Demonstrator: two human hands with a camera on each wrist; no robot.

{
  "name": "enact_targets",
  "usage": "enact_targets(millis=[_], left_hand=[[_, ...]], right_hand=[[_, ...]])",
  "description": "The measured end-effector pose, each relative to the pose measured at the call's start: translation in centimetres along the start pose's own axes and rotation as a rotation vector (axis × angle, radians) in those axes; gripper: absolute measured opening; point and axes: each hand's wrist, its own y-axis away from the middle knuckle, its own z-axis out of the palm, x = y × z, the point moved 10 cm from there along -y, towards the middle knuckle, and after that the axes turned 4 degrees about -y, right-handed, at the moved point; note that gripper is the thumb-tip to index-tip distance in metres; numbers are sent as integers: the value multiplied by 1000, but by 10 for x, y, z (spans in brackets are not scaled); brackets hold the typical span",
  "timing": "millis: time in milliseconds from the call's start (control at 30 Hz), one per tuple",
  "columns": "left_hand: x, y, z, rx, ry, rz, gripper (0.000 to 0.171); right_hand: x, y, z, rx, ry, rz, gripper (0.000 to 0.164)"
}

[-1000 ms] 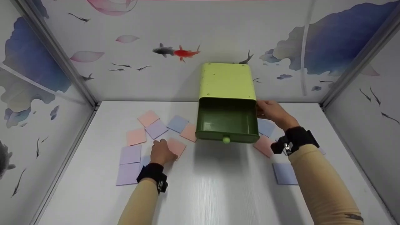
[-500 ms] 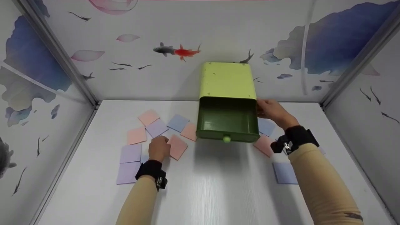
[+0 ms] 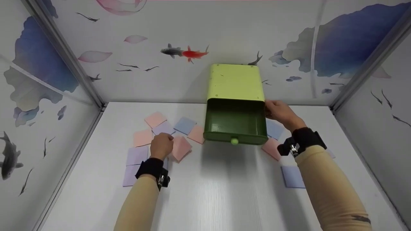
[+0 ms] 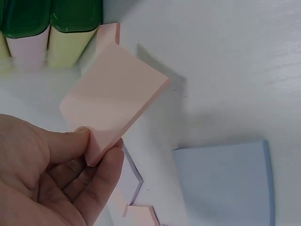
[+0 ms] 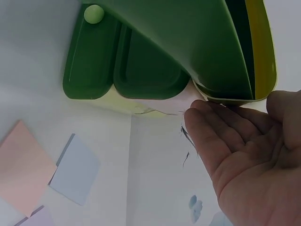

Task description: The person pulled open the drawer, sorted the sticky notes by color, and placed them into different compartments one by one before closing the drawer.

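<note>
While the right hand (image 3: 281,114) rests its straight fingers against the right side of the yellow-green drawer unit (image 3: 236,81), clasping nothing, the left hand (image 3: 161,145) pinches a corner of a square pink tile (image 4: 113,87) between thumb and fingers, left of the unit. Half a second ago that tile lay flat; now it tilts up, casting a shadow, though its lower edge is hard to make out from the head. The left hand also covers more of a lavender tile (image 3: 164,127) than before. Right of the unit, a sleeved forearm (image 3: 330,183) hides part of a periwinkle tile (image 3: 292,177).
</note>
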Motion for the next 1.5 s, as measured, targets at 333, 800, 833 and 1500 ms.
enact_targets(millis=[333, 800, 833, 1500], left_hand=[[42, -3, -41, -9, -37, 91, 28], [102, 3, -77, -85, -92, 155, 31], [104, 4, -80, -85, -106, 157, 31], [181, 14, -102, -149, -243, 270, 40]], right_hand=[[1, -4, -5, 8, 29, 18, 52], [-3, -2, -4, 22, 43, 1, 52], [-3, -2, -4, 22, 42, 1, 51], [0, -4, -1, 36, 6, 24, 46]])
